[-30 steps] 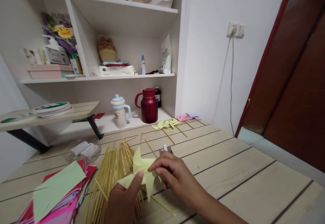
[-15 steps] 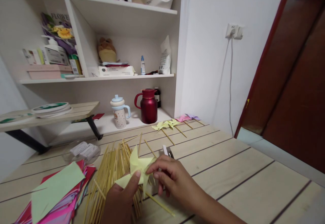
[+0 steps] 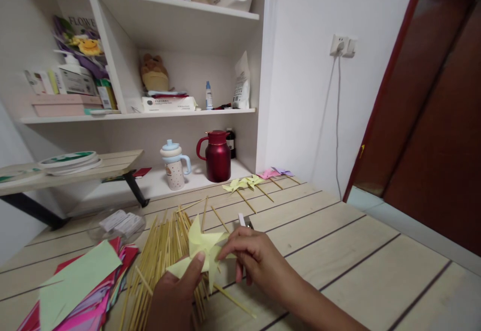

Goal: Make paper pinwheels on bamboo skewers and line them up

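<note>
Yellow paper pinwheel (image 3: 201,253), held above the wooden table (image 3: 338,251) at the lower centre of the head view. Left hand (image 3: 176,296) pinches a lower vane, its thumb pressed on the paper. Right hand (image 3: 250,256) closes its fingertips on the pinwheel's centre. A wooden stick (image 3: 235,301) slants away below the paper. Loose bamboo sticks (image 3: 161,251) lie heaped just behind; coloured paper sheets (image 3: 75,286) lie to the left. Finished pinwheels (image 3: 255,183) rest well apart, near a red jug (image 3: 218,155).
</note>
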Available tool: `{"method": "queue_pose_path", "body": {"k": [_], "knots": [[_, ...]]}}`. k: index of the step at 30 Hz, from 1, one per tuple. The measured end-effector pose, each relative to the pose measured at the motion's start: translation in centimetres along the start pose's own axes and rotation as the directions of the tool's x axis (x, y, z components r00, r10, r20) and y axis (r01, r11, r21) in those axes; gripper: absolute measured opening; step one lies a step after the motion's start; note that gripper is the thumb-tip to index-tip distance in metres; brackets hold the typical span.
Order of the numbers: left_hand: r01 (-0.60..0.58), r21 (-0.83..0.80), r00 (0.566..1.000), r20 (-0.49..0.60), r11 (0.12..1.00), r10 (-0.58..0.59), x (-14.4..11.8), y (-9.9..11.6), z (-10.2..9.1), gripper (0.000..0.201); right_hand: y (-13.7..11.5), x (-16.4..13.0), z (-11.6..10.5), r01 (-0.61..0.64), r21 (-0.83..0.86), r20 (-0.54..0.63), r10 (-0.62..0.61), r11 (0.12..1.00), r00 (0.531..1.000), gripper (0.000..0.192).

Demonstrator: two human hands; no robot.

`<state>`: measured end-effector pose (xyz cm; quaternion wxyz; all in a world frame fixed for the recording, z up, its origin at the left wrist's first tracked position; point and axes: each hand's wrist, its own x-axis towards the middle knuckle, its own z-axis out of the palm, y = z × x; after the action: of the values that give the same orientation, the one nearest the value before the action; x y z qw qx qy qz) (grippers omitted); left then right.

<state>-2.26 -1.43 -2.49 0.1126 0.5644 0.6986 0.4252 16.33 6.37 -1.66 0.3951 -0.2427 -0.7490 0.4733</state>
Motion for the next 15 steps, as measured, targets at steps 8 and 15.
{"method": "queue_pose_path", "body": {"k": [8,15], "knots": [[0.135,-0.247,0.99,0.058,0.96,-0.125,-0.18,0.59,0.26,0.043,-0.06,-0.09,0.43,-0.126,0.046,0.021,0.126,0.991,0.992,0.045],[0.078,-0.191,0.997,0.023,0.978,-0.075,-0.24,0.22,0.23,0.037,-0.58,-0.17,0.4,-0.069,0.189,0.018,0.067,0.98,0.998,0.022]]}}
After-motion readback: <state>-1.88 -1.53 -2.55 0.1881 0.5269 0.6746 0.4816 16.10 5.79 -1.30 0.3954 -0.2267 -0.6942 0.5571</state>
